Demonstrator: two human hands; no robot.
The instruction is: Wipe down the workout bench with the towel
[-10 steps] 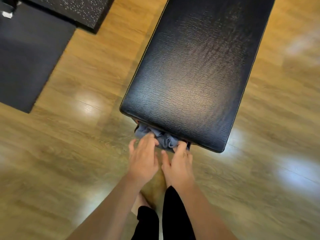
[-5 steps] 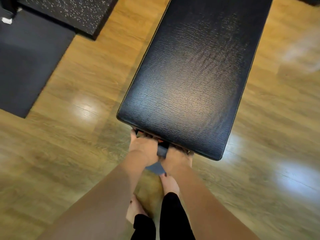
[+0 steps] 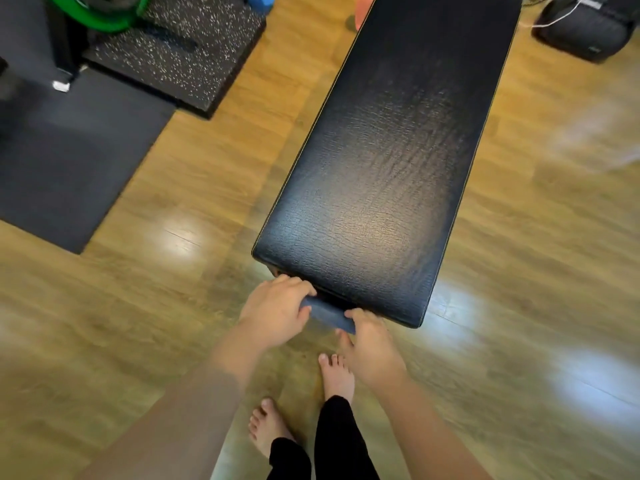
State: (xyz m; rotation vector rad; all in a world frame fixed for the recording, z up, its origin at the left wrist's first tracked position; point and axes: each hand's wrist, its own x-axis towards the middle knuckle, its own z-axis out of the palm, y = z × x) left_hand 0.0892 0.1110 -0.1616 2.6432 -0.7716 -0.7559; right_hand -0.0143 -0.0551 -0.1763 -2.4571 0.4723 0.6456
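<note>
A long black padded workout bench (image 3: pixel 388 161) runs away from me across the wooden floor. At its near end both hands hold a blue-grey towel (image 3: pixel 329 315), bunched into a narrow band just below the pad's edge. My left hand (image 3: pixel 277 308) grips the towel's left end, knuckles against the bench's near corner. My right hand (image 3: pixel 369 344) grips the right end, slightly lower. Most of the towel is hidden by my fingers.
Dark rubber mats (image 3: pixel 69 161) and a speckled mat (image 3: pixel 180 53) lie at the left with a green weight plate (image 3: pixel 100 12) behind. A black bag (image 3: pixel 585 29) sits at the far right. My bare feet (image 3: pixel 337 375) stand on the floor below the hands.
The hands have drawn back from under the bench end, and the towel now stretches between them as a tight band. The view has pulled back, showing more of the room.
</note>
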